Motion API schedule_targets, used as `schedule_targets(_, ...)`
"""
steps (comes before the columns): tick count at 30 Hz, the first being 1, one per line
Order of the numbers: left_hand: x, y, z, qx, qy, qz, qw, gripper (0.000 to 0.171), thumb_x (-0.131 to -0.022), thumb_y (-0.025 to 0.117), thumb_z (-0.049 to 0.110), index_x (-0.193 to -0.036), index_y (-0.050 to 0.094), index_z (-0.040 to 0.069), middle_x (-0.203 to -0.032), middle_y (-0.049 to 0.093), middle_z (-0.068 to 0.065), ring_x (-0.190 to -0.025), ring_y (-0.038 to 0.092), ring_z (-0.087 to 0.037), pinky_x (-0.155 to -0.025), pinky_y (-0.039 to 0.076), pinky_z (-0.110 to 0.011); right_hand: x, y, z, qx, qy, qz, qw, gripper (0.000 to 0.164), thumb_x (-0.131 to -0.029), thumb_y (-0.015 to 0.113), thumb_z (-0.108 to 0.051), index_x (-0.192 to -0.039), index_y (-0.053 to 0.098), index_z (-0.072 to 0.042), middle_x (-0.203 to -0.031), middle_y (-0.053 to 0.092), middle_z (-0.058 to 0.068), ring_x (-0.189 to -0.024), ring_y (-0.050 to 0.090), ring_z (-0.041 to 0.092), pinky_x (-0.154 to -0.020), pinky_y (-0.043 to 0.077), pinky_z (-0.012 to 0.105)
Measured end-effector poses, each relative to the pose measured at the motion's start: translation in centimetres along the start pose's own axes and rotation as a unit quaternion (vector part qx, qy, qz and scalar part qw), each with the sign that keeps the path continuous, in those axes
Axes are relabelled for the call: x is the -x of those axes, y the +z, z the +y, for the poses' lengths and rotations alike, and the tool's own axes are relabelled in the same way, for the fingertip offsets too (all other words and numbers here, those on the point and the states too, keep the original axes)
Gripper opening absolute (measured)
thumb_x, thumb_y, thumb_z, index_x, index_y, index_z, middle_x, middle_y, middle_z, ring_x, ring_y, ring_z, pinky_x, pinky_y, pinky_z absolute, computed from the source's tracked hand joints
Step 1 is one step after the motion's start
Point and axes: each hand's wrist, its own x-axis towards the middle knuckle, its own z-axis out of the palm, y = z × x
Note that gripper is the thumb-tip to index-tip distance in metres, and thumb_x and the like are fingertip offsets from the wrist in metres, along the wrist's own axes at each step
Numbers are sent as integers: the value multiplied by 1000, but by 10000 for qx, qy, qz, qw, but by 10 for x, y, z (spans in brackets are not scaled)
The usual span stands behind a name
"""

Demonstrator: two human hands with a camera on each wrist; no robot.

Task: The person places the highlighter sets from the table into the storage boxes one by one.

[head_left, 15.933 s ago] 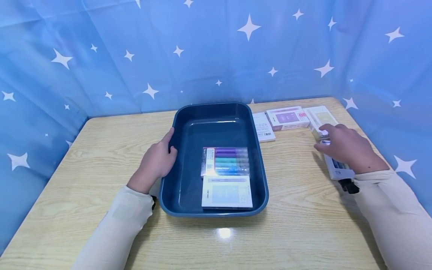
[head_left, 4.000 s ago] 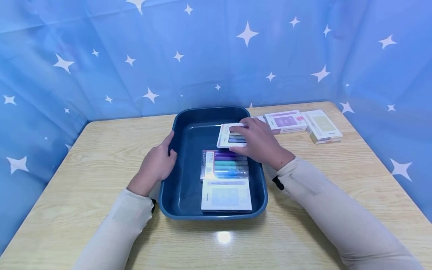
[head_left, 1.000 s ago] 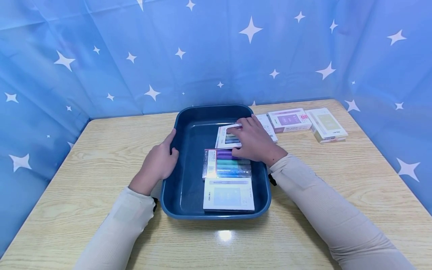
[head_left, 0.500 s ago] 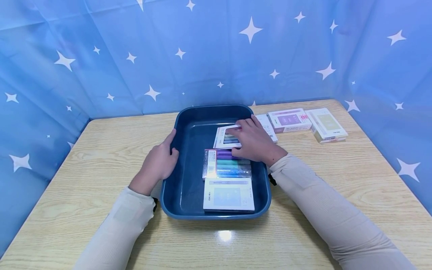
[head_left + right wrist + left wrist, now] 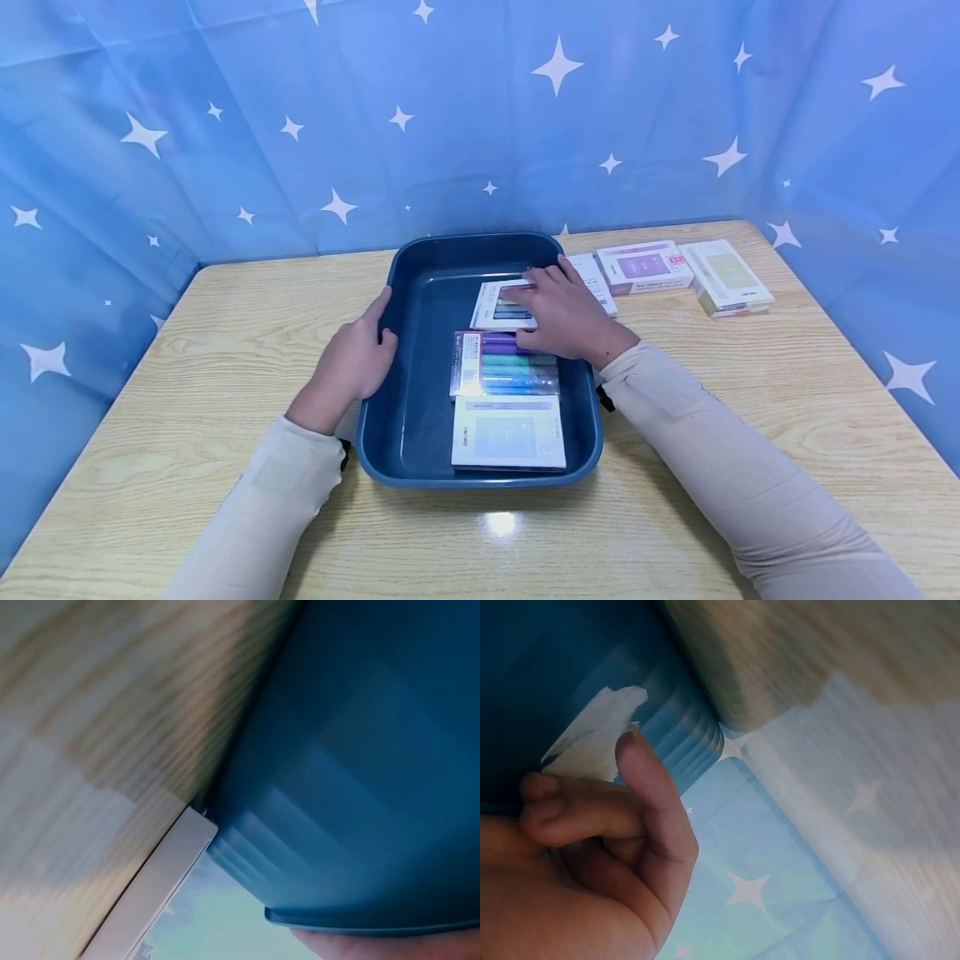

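Observation:
A dark blue tub (image 5: 420, 400) stands on the table. At its right side my right hand (image 5: 562, 312) reaches over the rim and holds a white pen box (image 5: 486, 307), its fingers over the box and thumb at the near edge. Pastel pens show through the box's window; its right end is hidden under the hand. My left hand (image 5: 348, 362) rests at the tub's left rim, index finger straight. In the left wrist view, the left hand's other fingers (image 5: 592, 810) bend beside the outer wall. Nearer in the tub lie a clear marker pack (image 5: 510, 364) and a white box with a pale blue panel (image 5: 506, 433).
Right of the tub, a white box (image 5: 596, 283), a purple-panelled box (image 5: 643, 267) and a yellow-panelled box (image 5: 725, 277) line the back of the wooden table (image 5: 712, 400). A blue star-patterned curtain (image 5: 450, 108) hangs behind and along the sides.
Earlier, my right hand was at the boxes on the right; it has since brought the pen box over into the tub. In the last second the box slid slightly left and nearer. My left hand stayed put.

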Motion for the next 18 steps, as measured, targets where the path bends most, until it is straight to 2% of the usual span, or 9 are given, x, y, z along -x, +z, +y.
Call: schedule_targets(18,0,0,1,12,-31,-12,10000,64,-104,37,23,-163,11,22,-55,49,-6,-44,51,-24,-46,43,-31,0,-1,-1,83,-40,-2,10000,55,-88,66,-42,-141,60,-28,-146,52,16,-134,43,34,-124,8,59)
